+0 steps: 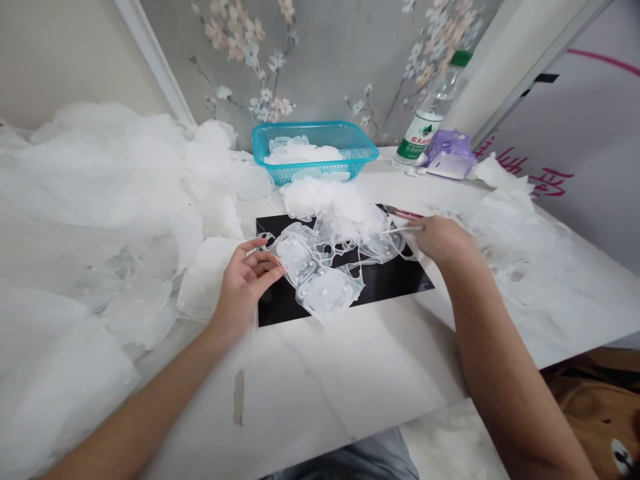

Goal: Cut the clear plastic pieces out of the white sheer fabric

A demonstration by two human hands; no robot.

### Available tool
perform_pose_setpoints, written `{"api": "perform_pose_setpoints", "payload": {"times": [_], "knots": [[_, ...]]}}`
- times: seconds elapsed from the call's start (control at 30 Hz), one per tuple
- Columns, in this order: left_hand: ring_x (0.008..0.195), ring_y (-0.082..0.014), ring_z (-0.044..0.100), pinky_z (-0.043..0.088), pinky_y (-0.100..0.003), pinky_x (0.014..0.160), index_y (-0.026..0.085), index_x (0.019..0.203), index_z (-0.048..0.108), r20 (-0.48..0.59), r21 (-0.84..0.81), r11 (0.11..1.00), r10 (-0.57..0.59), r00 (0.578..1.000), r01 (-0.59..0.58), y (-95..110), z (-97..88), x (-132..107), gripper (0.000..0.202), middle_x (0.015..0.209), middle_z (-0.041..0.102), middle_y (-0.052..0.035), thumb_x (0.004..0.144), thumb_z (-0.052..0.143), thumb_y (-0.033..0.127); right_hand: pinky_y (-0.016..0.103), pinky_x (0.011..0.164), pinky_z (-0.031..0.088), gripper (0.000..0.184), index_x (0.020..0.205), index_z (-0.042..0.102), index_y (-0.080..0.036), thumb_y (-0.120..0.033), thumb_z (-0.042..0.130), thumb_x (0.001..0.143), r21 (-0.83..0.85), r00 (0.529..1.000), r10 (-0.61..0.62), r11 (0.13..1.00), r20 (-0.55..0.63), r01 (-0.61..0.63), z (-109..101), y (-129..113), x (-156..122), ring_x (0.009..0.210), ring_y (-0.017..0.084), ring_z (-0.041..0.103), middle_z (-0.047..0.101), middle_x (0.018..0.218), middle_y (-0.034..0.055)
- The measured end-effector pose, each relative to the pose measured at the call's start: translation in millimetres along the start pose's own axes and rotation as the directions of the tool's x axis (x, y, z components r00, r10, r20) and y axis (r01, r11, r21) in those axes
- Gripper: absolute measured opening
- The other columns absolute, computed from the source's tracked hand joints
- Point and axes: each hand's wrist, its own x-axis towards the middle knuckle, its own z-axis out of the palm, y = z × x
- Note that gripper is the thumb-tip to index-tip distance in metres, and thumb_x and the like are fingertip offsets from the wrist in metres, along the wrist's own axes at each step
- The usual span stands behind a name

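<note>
Translucent white sheet pieces (pixel 327 293), moulded with small round bumps and rounded square outlines, lie over a black rectangular board (pixel 395 283). My left hand (pixel 245 277) is at their left edge, thumb and fingers closed on the rim of the sheet. My right hand (pixel 443 239) is to the right of the board, its fingertips pinched on a thin white strip (pixel 400 229) that runs toward the sheet. Just beyond those fingertips lies a slim tool with reddish handles (pixel 403 213); its tip is partly hidden. A heap of small white pieces (pixel 330 203) sits behind the sheet.
A blue plastic basket (pixel 367 152) with more white pieces stands at the back. Large piles of white sheets (pixel 110 180) cover the left side. A water bottle (pixel 425 123) and a purple packet (pixel 450 152) stand back right. White scraps (pixel 530 267) spread over the right.
</note>
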Motion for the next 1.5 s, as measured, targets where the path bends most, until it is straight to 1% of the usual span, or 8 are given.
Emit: {"api": "perform_pose_setpoints", "payload": {"times": [0.1, 0.2, 0.33, 0.5, 0.7, 1.13, 1.33, 1.5], "knots": [[0.072, -0.0101, 0.059, 0.047, -0.024, 0.078, 0.020, 0.101, 0.053, 0.023, 0.033, 0.999, -0.011, 1.000, 0.011, -0.3, 0.0, -0.5, 0.044, 0.076, 0.063, 0.0035, 0.064, 0.077, 0.019, 0.045, 0.072, 0.047, 0.051, 0.120, 0.061, -0.018, -0.017, 0.058, 0.070, 0.121, 0.978, -0.069, 0.988, -0.195, 0.094, -4.7, -5.9, -8.6, 0.086, 0.032, 0.062, 0.064, 0.096, 0.0186], [0.075, -0.0113, 0.059, 0.048, -0.026, 0.079, 0.020, 0.098, 0.054, 0.036, 0.043, 0.999, -0.022, 0.999, 0.020, 0.1, 1.1, -0.8, 0.041, 0.077, 0.062, 0.0025, 0.064, 0.077, 0.021, 0.042, 0.079, 0.048, 0.055, 0.133, 0.048, -0.014, -0.031, 0.056, 0.081, 0.386, 0.871, -0.244, 0.822, -0.426, 0.419, -4.4, -35.4, -39.6, 0.083, 0.024, 0.061, 0.061, 0.101, 0.0168], [0.074, -0.0100, 0.058, 0.048, -0.022, 0.074, 0.021, 0.091, 0.055, 0.082, -0.031, 0.995, -0.088, 0.993, 0.090, 1.6, 2.9, -3.0, 0.033, 0.079, 0.060, 0.0028, 0.065, 0.075, 0.021, 0.029, 0.076, 0.050, 0.034, 0.106, 0.063, -0.016, -0.039, 0.061, 0.081, 0.639, 0.679, -0.661, 0.377, -0.321, 0.670, 18.4, -79.8, -91.9, 0.080, 0.016, 0.062, 0.066, 0.088, 0.0069], [0.074, -0.0113, 0.058, 0.048, -0.022, 0.069, 0.022, 0.092, 0.056, 0.241, -0.047, 0.988, -0.131, 0.962, 0.146, 0.9, 2.6, -8.3, 0.028, 0.079, 0.059, 0.0016, 0.069, 0.073, 0.021, 0.027, 0.074, 0.050, 0.024, 0.101, 0.062, -0.015, -0.031, 0.060, 0.083, 0.706, 0.590, -0.760, 0.258, -0.273, 0.659, 45.3, -93.7, -116.5, 0.076, 0.014, 0.063, 0.068, 0.088, 0.0058], [0.069, -0.0104, 0.054, 0.044, -0.021, 0.062, 0.022, 0.090, 0.057, 0.240, -0.038, 0.983, -0.166, 0.957, 0.180, 5.7, 3.4, -7.2, 0.029, 0.076, 0.055, 0.0017, 0.066, 0.073, 0.020, 0.021, 0.067, 0.050, 0.016, 0.090, 0.068, -0.016, -0.025, 0.062, 0.078, 0.861, 0.607, -0.791, 0.261, -0.069, 0.437, 37.4, -88.3, -101.9, 0.073, 0.011, 0.064, 0.071, 0.085, 0.0031], [0.053, -0.0080, 0.036, 0.020, -0.019, 0.043, 0.020, 0.072, 0.047, 0.241, 0.050, 0.971, -0.238, 0.941, 0.232, 7.5, 9.3, -8.5, 0.016, 0.066, 0.042, 0.0038, 0.059, 0.049, 0.011, 0.018, 0.049, 0.041, 0.008, 0.079, 0.058, -0.016, -0.022, 0.053, 0.077, 0.888, 0.798, -0.589, 0.292, -0.124, 0.354, 36.2, -89.1, -105.0, 0.067, 0.011, 0.055, 0.058, 0.071, 0.0015], [0.053, -0.0077, 0.040, 0.030, -0.019, 0.046, 0.022, 0.085, 0.047, 0.305, 0.187, 0.973, -0.188, 0.934, 0.135, 2.1, 6.6, -9.7, 0.015, 0.069, 0.054, 0.0030, 0.077, 0.058, 0.029, 0.024, 0.062, 0.045, 0.015, 0.095, 0.053, -0.017, -0.020, 0.051, 0.080, 0.632, 0.569, -0.789, 0.324, -0.230, 0.704, 37.1, -84.2, -109.0, 0.071, 0.012, 0.056, 0.061, 0.090, 0.0048], [0.055, -0.0096, 0.045, 0.031, -0.020, 0.046, 0.022, 0.088, 0.047, 0.353, 0.149, 0.984, -0.142, 0.925, 0.094, 0.0, 3.8, -10.1, 0.014, 0.062, 0.053, 0.0034, 0.083, 0.056, 0.032, 0.027, 0.067, 0.045, 0.019, 0.100, 0.055, -0.016, -0.023, 0.040, 0.091, 0.400, 0.494, -0.818, 0.364, -0.293, 0.841, 41.2, -85.0, -111.0, 0.077, 0.017, 0.060, 0.065, 0.091, 0.0093]]}}
